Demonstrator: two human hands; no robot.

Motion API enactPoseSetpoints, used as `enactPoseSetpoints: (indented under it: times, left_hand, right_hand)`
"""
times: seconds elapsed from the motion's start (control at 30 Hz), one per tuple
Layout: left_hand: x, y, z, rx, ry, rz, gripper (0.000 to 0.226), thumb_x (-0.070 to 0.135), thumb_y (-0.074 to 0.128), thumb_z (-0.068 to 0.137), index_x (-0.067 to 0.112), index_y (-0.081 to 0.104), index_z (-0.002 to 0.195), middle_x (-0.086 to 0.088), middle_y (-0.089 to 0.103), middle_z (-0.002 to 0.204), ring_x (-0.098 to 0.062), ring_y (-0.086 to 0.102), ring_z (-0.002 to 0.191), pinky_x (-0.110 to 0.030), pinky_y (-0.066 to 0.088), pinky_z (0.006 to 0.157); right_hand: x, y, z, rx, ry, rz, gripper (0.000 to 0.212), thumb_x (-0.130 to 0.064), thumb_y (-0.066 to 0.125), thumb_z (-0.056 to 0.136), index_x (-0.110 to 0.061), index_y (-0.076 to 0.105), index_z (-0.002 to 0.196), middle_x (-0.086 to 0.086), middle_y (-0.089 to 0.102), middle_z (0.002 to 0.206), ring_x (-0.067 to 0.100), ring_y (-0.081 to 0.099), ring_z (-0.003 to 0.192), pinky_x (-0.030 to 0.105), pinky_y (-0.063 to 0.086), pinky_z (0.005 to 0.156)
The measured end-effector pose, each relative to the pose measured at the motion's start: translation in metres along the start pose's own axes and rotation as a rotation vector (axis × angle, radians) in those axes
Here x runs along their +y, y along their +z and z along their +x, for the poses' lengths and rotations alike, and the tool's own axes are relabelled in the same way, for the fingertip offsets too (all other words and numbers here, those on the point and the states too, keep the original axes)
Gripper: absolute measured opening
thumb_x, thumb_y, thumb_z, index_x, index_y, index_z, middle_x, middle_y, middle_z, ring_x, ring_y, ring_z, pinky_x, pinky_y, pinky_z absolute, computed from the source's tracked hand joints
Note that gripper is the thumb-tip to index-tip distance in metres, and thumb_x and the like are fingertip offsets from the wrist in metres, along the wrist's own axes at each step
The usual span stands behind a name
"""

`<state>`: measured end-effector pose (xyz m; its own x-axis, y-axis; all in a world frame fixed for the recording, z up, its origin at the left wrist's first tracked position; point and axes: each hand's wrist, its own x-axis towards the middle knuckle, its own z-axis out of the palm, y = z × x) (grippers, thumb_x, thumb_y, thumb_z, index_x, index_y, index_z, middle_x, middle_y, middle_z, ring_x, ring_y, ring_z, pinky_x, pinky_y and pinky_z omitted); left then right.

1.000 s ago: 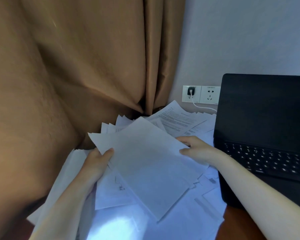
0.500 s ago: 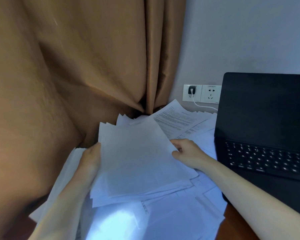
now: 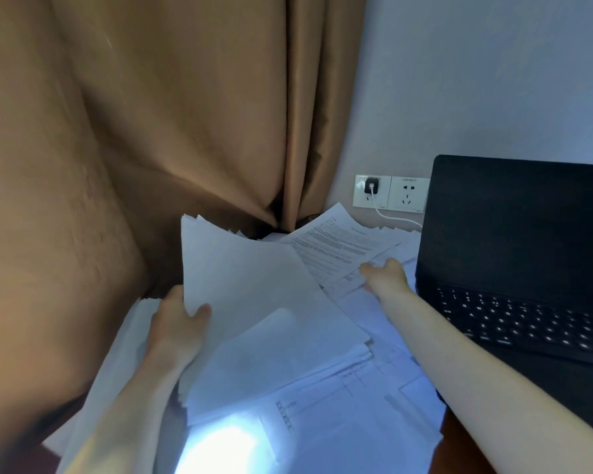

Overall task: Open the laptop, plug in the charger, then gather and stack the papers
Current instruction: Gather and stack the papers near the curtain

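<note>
My left hand point(image 3: 177, 325) grips the left edge of a gathered sheaf of white papers point(image 3: 254, 302), thumb on top, holding it tilted above the table. My right hand point(image 3: 386, 277) reaches farther back and rests on the printed sheets point(image 3: 339, 248) lying beside the laptop; its fingers are mostly hidden. More loose papers point(image 3: 339, 422) lie spread underneath. The black laptop point(image 3: 521, 234) stands open at the right, its screen dark. A black charger plug point(image 3: 371, 186) sits in the wall socket, and its white cable point(image 3: 396, 218) runs behind the laptop.
A tan curtain point(image 3: 151, 131) hangs at the left and back, touching the paper pile. A second wall socket point(image 3: 407, 196) has nothing in it. The brown table point(image 3: 459, 449) shows at the lower right. A bright patch of light falls on the near papers.
My right hand let go of the sheaf and moved back and right onto the printed sheets by the laptop. My left hand now holds the sheaf alone, turned more upright.
</note>
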<state>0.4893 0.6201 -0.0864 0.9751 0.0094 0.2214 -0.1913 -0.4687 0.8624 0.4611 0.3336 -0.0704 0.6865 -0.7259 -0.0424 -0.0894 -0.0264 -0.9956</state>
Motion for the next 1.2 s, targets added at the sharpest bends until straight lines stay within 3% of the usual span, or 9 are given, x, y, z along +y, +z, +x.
enactPoseSetpoints:
  times: [0.07, 0.17, 0.43, 0.57, 0.73, 0.8, 0.9, 1.0, 1.2]
  left_hand:
    - [-0.003, 0.003, -0.001, -0.018, -0.016, 0.009, 0.027, 0.013, 0.053, 0.093, 0.008, 0.053, 0.119, -0.013, 0.062, 0.115, -0.032, 0.057, 0.105, -0.037, 0.045, 0.088]
    - [-0.006, 0.005, -0.002, -0.027, -0.014, -0.017, 0.027, 0.013, 0.053, 0.094, 0.009, 0.053, 0.120, -0.012, 0.062, 0.114, -0.032, 0.057, 0.106, -0.037, 0.045, 0.088]
    - [-0.006, 0.002, 0.004, 0.054, -0.011, -0.092, 0.024, 0.010, 0.052, 0.093, 0.009, 0.054, 0.117, -0.004, 0.058, 0.101, -0.022, 0.053, 0.092, -0.031, 0.041, 0.081]
    - [-0.006, -0.002, 0.006, 0.140, -0.024, -0.157, 0.028, 0.007, 0.054, 0.091, 0.006, 0.055, 0.119, -0.009, 0.061, 0.106, -0.025, 0.055, 0.096, -0.029, 0.039, 0.082]
    - [-0.007, -0.005, 0.008, 0.167, -0.055, -0.190, 0.030, 0.006, 0.054, 0.090, 0.002, 0.055, 0.120, -0.017, 0.062, 0.114, -0.032, 0.057, 0.106, -0.031, 0.039, 0.085]
    - [-0.009, -0.005, 0.008, 0.162, -0.066, -0.190, 0.030, 0.006, 0.054, 0.089, 0.002, 0.056, 0.119, -0.017, 0.062, 0.114, -0.033, 0.057, 0.105, -0.033, 0.041, 0.086]
    - [-0.010, -0.008, 0.008, 0.161, -0.092, -0.204, 0.030, 0.008, 0.055, 0.089, 0.003, 0.056, 0.119, -0.017, 0.062, 0.115, -0.033, 0.058, 0.105, -0.037, 0.044, 0.090]
    - [-0.007, -0.009, 0.006, 0.165, -0.104, -0.203, 0.030, 0.007, 0.056, 0.088, 0.001, 0.056, 0.118, -0.020, 0.062, 0.115, -0.035, 0.058, 0.105, -0.040, 0.045, 0.090]
    - [-0.003, -0.010, -0.003, 0.150, -0.067, -0.165, 0.029, 0.003, 0.054, 0.089, -0.002, 0.058, 0.117, -0.021, 0.062, 0.114, -0.033, 0.058, 0.103, -0.031, 0.040, 0.082]
  right_hand:
    - [0.005, 0.010, 0.009, 0.065, 0.069, 0.113, 0.043, -0.008, 0.061, 0.081, -0.004, 0.049, 0.122, 0.014, 0.059, 0.123, 0.032, 0.061, 0.104, 0.043, 0.051, 0.093]
    - [0.004, 0.026, 0.012, 0.165, 0.062, 0.154, 0.048, -0.009, 0.067, 0.081, 0.002, 0.048, 0.124, 0.015, 0.059, 0.122, 0.027, 0.059, 0.097, 0.032, 0.048, 0.084]
    - [-0.001, 0.058, 0.015, 0.018, -0.157, -0.389, 0.044, -0.004, 0.054, 0.089, -0.006, 0.047, 0.133, 0.015, 0.055, 0.131, 0.031, 0.051, 0.119, 0.027, 0.041, 0.089]
    - [0.004, 0.049, 0.013, 0.092, -0.198, -0.194, 0.041, 0.002, 0.049, 0.090, -0.002, 0.051, 0.130, 0.015, 0.058, 0.127, 0.030, 0.054, 0.116, 0.025, 0.041, 0.089]
    - [0.003, 0.017, 0.007, 0.106, -0.119, 0.098, 0.032, 0.006, 0.045, 0.088, -0.009, 0.060, 0.112, 0.011, 0.065, 0.112, 0.029, 0.060, 0.102, 0.035, 0.049, 0.091]
    - [-0.001, 0.002, 0.004, 0.107, -0.101, 0.152, 0.030, 0.007, 0.045, 0.088, -0.013, 0.060, 0.105, 0.007, 0.065, 0.103, 0.027, 0.061, 0.096, 0.034, 0.051, 0.085]
    - [-0.002, -0.019, -0.004, 0.102, -0.094, 0.235, 0.032, 0.011, 0.044, 0.087, -0.014, 0.063, 0.092, 0.007, 0.066, 0.098, 0.031, 0.063, 0.098, 0.044, 0.053, 0.090]
    - [0.002, -0.034, -0.013, 0.110, -0.088, 0.295, 0.029, 0.011, 0.045, 0.087, -0.004, 0.064, 0.104, 0.013, 0.067, 0.101, 0.031, 0.064, 0.094, 0.045, 0.053, 0.089]
    - [-0.006, -0.045, -0.028, 0.113, -0.201, 0.313, 0.034, 0.005, 0.044, 0.092, -0.023, 0.063, 0.091, 0.006, 0.067, 0.099, 0.021, 0.064, 0.088, 0.039, 0.054, 0.084]
